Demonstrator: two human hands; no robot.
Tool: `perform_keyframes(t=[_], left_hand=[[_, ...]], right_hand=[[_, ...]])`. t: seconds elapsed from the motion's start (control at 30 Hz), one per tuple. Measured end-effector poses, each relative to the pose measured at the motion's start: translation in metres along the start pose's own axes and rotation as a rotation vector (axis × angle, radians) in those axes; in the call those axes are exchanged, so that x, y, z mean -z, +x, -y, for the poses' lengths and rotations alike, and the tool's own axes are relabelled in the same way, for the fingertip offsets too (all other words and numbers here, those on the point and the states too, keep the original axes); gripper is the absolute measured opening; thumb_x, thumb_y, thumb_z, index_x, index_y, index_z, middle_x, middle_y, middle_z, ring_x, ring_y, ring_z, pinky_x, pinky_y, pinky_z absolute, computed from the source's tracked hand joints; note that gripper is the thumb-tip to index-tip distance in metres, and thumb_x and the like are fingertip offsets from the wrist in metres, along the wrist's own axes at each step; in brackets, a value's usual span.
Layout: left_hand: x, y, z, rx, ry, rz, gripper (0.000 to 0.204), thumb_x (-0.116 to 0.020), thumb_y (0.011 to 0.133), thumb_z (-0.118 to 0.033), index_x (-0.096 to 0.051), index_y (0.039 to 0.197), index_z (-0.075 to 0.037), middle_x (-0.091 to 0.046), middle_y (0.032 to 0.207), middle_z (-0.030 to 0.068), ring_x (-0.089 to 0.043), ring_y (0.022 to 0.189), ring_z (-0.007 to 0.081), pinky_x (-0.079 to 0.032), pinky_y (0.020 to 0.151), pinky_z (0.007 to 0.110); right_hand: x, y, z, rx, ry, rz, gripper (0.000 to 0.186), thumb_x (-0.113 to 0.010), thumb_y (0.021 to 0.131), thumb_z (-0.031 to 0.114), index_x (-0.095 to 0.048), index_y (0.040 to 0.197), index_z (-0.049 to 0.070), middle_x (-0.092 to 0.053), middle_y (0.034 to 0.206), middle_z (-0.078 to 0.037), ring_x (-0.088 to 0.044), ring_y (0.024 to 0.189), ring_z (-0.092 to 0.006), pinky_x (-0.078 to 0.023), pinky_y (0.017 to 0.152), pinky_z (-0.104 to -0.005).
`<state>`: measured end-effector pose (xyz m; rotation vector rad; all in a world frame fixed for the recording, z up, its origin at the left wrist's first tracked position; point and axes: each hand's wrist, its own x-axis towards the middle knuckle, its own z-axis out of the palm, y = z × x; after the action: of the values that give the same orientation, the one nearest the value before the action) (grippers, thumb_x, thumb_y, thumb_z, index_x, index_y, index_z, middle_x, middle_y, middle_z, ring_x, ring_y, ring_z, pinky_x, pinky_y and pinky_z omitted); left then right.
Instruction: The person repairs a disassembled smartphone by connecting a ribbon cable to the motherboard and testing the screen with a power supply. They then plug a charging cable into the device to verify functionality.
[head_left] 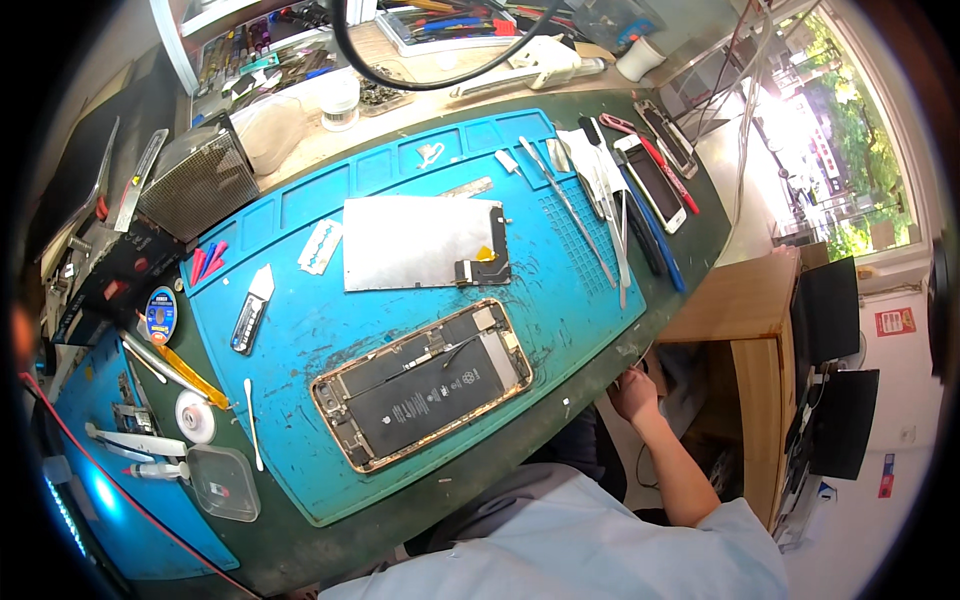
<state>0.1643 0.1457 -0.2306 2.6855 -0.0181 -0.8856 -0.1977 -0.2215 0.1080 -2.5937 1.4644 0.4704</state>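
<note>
My right hand (634, 394) is down past the table's right front edge, beside a wooden cabinet. Its fingers are curled closed, and what they hold, if anything, I cannot make out. My left hand is out of view. On the blue work mat lies an opened phone (425, 385) with a gold frame, its black battery and inner parts bare. Behind it rests a detached phone screen (420, 243), silver back up, with a short flex cable at its right corner. A glue-like tube (252, 310) and a razor blade (321, 246) lie to the left.
Tweezers (575, 215), a blue pry tool (655, 235) and other slim tools lie at the mat's right, near a white-framed phone (650, 185). A cotton swab (253, 424), solder spool (161, 315) and clear box (223, 483) sit left. A black cable (345, 50) arches overhead.
</note>
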Motion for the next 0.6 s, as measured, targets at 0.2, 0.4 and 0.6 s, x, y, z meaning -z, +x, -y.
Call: perform_keyframes(t=[0.2,0.4,0.6], left_hand=[[0.0000,-0.0011,-0.0026,-0.004,0.006,0.006,0.033,-0.062,0.096,-0.003,-0.062,0.128,0.002,-0.065,0.122,0.0201,-0.064,0.109,0.0331,-0.051,0.094,0.040],[-0.0022,-0.0032,-0.0059,-0.003,0.006,0.018,0.034,-0.062,0.095,-0.003,-0.062,0.129,0.002,-0.064,0.124,0.0202,-0.064,0.111,0.0332,-0.051,0.095,0.040],[-0.0017,-0.0073,-0.0050,0.000,0.014,0.033,0.035,-0.063,0.095,-0.003,-0.061,0.130,0.002,-0.064,0.125,0.0202,-0.063,0.112,0.0334,-0.051,0.097,0.041]], right_hand=[[0.0023,-0.0030,0.0085,0.018,0.001,-0.002,0.019,-0.065,0.097,0.025,-0.079,0.104,0.016,-0.074,0.108,-0.006,-0.071,0.101,-0.0308,-0.057,0.087,-0.0423],[0.0030,-0.0005,0.0126,-0.019,-0.001,0.044,0.019,-0.065,0.096,0.025,-0.079,0.106,0.016,-0.074,0.111,-0.006,-0.070,0.104,-0.0305,-0.057,0.088,-0.0420],[0.0075,0.0000,0.0121,-0.023,0.050,0.053,0.019,-0.066,0.095,0.025,-0.079,0.105,0.015,-0.073,0.115,-0.006,-0.070,0.105,-0.0309,-0.056,0.088,-0.0428]])
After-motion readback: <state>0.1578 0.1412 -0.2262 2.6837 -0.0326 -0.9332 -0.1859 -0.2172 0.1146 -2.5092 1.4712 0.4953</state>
